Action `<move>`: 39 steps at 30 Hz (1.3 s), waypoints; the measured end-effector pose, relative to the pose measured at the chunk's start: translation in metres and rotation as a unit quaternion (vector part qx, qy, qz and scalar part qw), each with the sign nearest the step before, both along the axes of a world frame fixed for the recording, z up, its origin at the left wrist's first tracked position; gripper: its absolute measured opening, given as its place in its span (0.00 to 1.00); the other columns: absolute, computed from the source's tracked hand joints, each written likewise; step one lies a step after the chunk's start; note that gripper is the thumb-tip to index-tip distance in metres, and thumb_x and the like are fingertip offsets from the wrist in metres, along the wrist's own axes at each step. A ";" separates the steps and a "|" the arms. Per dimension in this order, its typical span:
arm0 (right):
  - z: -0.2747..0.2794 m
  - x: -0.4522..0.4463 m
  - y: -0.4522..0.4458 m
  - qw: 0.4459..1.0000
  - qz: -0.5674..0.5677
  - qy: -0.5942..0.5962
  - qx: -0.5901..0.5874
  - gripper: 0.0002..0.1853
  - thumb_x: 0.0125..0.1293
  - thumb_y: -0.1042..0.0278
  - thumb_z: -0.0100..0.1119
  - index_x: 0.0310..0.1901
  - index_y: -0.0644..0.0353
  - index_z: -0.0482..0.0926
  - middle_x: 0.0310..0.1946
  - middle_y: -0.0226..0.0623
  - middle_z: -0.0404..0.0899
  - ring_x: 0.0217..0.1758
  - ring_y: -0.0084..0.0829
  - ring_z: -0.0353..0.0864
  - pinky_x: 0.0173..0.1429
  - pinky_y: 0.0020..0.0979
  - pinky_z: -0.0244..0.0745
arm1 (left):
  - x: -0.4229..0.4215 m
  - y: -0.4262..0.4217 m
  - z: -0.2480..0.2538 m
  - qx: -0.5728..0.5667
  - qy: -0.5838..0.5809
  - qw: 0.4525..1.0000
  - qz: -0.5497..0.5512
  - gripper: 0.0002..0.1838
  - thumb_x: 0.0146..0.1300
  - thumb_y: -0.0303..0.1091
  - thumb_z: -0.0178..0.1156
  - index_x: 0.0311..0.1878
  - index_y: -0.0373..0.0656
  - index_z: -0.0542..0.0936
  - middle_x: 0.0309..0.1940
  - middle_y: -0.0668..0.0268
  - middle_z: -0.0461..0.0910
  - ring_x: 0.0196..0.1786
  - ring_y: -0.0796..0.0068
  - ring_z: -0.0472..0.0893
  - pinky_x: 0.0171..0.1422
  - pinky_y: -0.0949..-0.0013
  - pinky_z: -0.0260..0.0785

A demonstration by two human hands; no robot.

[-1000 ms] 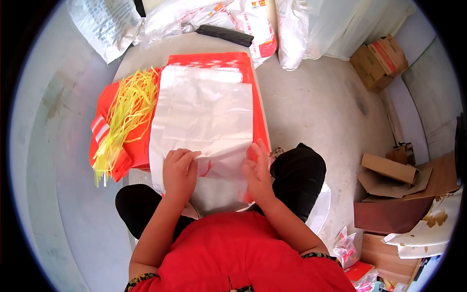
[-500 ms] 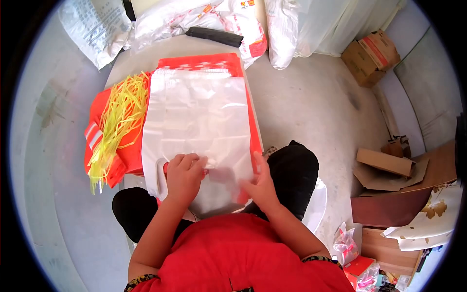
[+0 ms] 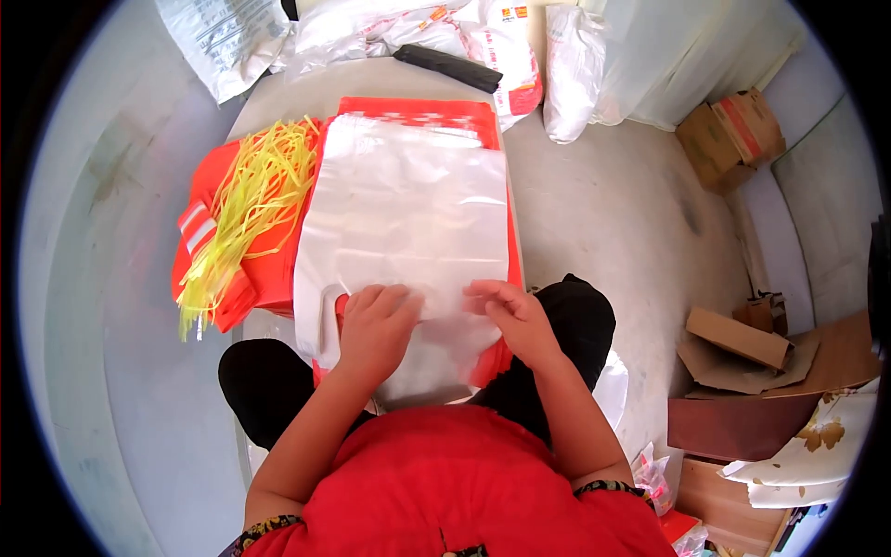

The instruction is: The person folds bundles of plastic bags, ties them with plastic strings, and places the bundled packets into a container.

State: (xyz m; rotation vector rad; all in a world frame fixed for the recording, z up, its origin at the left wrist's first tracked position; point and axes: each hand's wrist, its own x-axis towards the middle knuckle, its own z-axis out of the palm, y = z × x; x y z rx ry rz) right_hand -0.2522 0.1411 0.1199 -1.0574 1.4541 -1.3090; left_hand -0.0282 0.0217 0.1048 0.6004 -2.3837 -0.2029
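A white plastic bag (image 3: 404, 204) with a cut-out handle opening at its near left lies flat on a stack of red plastic bags (image 3: 418, 110). My left hand (image 3: 379, 330) rests on its near part beside that opening, fingers slightly bent against the plastic. Over the bag's near right side is my right hand (image 3: 520, 320), its fingers bent inward and somewhat apart; the fingertips are slightly blurred. I see nothing held in it. To the left, a bunch of yellow plastic strips (image 3: 255, 204) lies on more red bags (image 3: 206, 176).
A black rolled bundle (image 3: 447, 67) and white printed sacks (image 3: 506, 65) are beyond the stack. Cardboard boxes (image 3: 729, 139) stand by the far right wall, and an opened carton (image 3: 742, 357) lies at the right. My knees flank the work surface.
The right hand has moved inward over the bag, with its fingers now bent to the left. My left hand stays on the bag. The whole view has shifted slightly.
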 end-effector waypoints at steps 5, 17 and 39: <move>-0.007 -0.009 0.013 0.983 -0.089 0.159 -0.016 0.16 0.74 0.79 0.55 0.61 0.66 0.80 0.52 0.34 0.83 0.50 0.25 0.83 0.60 0.27 0.76 | -0.001 0.000 0.000 0.005 -0.020 1.000 0.016 0.17 0.54 0.27 0.69 0.49 0.47 0.86 0.48 0.65 0.84 0.51 0.57 0.80 0.55 0.55 0.72; -0.055 -0.022 0.034 0.990 -0.129 0.044 0.016 0.25 0.76 0.77 0.55 0.73 0.66 0.69 0.61 0.39 0.80 0.62 0.26 0.79 0.65 0.28 0.75 | -0.005 0.007 0.008 -0.002 -0.059 0.998 0.023 0.21 0.49 0.31 0.75 0.50 0.48 0.85 0.50 0.66 0.83 0.52 0.59 0.80 0.56 0.54 0.70; -0.014 -0.017 0.067 0.980 0.162 0.037 0.107 0.17 0.73 0.70 0.59 0.60 0.62 0.84 0.48 0.40 0.87 0.49 0.28 0.84 0.55 0.29 0.79 | -0.008 0.005 0.017 0.054 -0.025 0.998 0.013 0.13 0.56 0.26 0.68 0.46 0.43 0.87 0.46 0.62 0.85 0.48 0.54 0.81 0.53 0.55 0.74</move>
